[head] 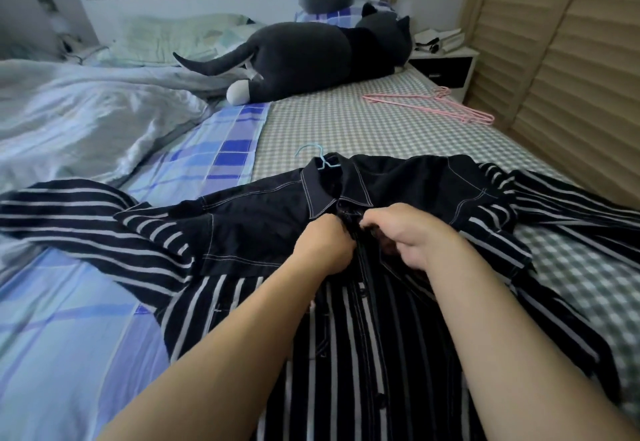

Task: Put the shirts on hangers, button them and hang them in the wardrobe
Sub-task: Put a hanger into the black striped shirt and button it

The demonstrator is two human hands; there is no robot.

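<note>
**Both hands pinching the placket just below the collar: buttoning barely begun**

The grip is tight and narrow on both sides: the left hand (pixel 323 244) and the right hand (pixel 408 238) each have their fingers curled in on the front edges of the black striped shirt (pixel 346 336), meeting just under the collar (pixel 337 192). Which button they are working cannot be told, since the fingers cover it.

The shirt lies face up on the bed (pixel 346 128), filling the view from about 9 o'clock round to 3 o'clock, its sleeves spread out to either side. A blue hanger (pixel 320 158) is already inside it; only the hook shows, poking out of the neck at 12 o'clock from the hands.

So the first step looks done for this shirt. Buttoning seems to be at its start: the hands are at the top, and further down, toward 6 o'clock, buttons sit along the placket, though whether they are fastened is hard to judge.

Pink hangers (pixel 429 108) lie unused on the checked sheet at about 1 o'clock, near the slatted wardrobe door (pixel 554 59) at 2 o'clock. They suggest more shirts are due, though none other is in view. Hanging has not been done.

A grey plush cat (pixel 311 56) lies across the bed's far end.
</note>
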